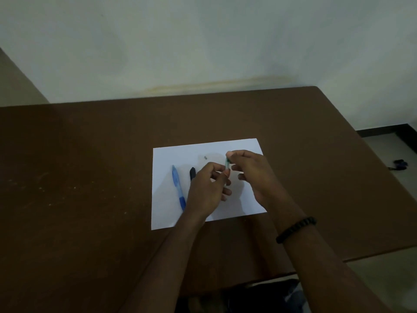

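Observation:
A white sheet of paper (pixel 171 154) lies on the brown table (pixel 90 166). Above its middle, my left hand (pixel 206 192) and my right hand (pixel 252 175) both pinch a small, pale green, translucent pen part (pixel 227 164), held nearly upright between them. The left fingers hold its lower end, the right fingertips its top. A blue pen (pixel 178 187) lies on the paper's left side. Beside it a black pen (pixel 192 173) is partly hidden behind my left hand. A tiny grey piece (pixel 205 157) rests on the paper near its far edge.
A pale wall runs along the table's far edge. The table's right edge drops to a light floor, where a small dark object (pixel 399 164) lies. A black bead bracelet (pixel 295 229) is on my right wrist.

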